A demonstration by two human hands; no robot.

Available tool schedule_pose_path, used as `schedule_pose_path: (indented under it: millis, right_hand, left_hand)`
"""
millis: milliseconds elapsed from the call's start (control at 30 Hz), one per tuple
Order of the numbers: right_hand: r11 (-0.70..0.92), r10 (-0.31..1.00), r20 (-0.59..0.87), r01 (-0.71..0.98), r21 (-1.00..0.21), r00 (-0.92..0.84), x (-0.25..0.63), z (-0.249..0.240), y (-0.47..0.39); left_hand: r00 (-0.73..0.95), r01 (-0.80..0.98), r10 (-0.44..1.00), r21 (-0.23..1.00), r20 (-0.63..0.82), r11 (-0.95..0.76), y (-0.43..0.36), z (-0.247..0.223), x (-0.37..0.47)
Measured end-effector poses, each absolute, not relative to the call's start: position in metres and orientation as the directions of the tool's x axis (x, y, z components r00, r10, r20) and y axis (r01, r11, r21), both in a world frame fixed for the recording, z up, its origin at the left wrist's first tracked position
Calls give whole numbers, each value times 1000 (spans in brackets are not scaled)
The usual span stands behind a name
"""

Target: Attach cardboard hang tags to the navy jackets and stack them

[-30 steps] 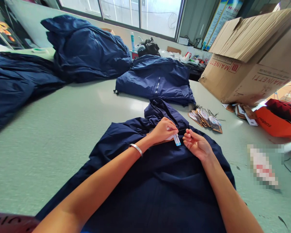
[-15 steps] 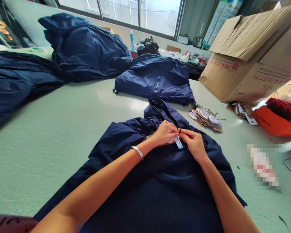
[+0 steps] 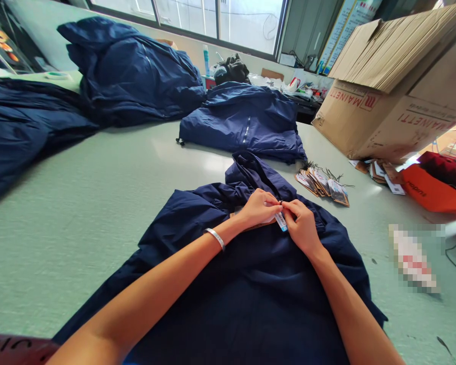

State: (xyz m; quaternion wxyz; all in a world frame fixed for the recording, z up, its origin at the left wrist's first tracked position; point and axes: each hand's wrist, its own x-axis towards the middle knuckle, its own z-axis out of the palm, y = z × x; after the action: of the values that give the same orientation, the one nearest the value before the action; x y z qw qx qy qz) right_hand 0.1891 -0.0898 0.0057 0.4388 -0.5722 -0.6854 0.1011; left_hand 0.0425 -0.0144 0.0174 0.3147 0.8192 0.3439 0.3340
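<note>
A navy jacket (image 3: 243, 289) lies spread in front of me, its hood (image 3: 251, 170) pointing away. Above its collar my left hand (image 3: 258, 208) is closed in a pinch on a hang tag (image 3: 280, 221), whose white and blue end sticks out between my hands. Part of a brown card (image 3: 256, 226) shows beneath the left hand. My right hand (image 3: 302, 225) is pinched against the left fingertips, on the tag's black cord (image 3: 280, 202). Most of the cord is hidden by my fingers.
Several hang tags with black strings (image 3: 323, 185) lie to the right of the hood. A folded navy jacket (image 3: 239, 124) sits beyond it, with a navy heap (image 3: 133, 76) at the back left. A large cardboard box (image 3: 380, 111) and an orange bag (image 3: 429, 187) stand at right.
My right fingers have curled in closer to the left fingertips, covering more of the black cord. The left hand has hardly moved.
</note>
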Motion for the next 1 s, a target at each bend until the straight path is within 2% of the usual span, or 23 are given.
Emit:
schedule_pose_path:
  millis: [467, 767, 1000]
  right_hand:
    - [322, 866, 499, 739, -592, 23, 188, 6, -90]
    - [270, 859, 493, 696, -665, 138, 191, 6, -91]
    - [236, 806, 572, 803, -547, 152, 196, 10, -91]
  left_hand:
    - [516, 345, 789, 762, 334, -548, -17, 19, 43]
    - [532, 290, 791, 812, 303, -507, -15, 19, 42]
    - [499, 349, 799, 767, 335, -539, -17, 16, 42]
